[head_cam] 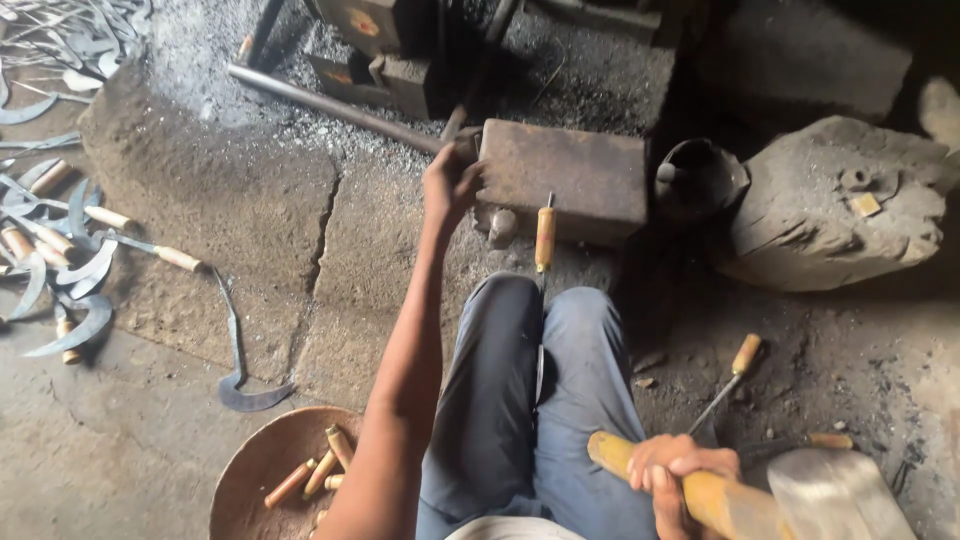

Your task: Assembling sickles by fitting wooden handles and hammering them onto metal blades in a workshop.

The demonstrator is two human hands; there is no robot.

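Hammer (800, 495) at five o'clock, right hand (672, 472) clenched round its wooden handle, left hand (450, 183) at twelve o'clock gripping a small piece at the iron block (565, 175), sickle (240, 345) at nine o'clock

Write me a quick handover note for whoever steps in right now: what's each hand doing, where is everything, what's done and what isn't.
Left hand: reaching forward, grip closed on a dark tool at the near edge of the rusty metal block.
Right hand: grip closed on the wooden handle of the big hammer, held low by the right knee.
A wooden-handled blade stands between the knees against the block.
Done: finished sickles piled on the left; one unhandled blade on the floor.
Left: loose handles in the round bowl.
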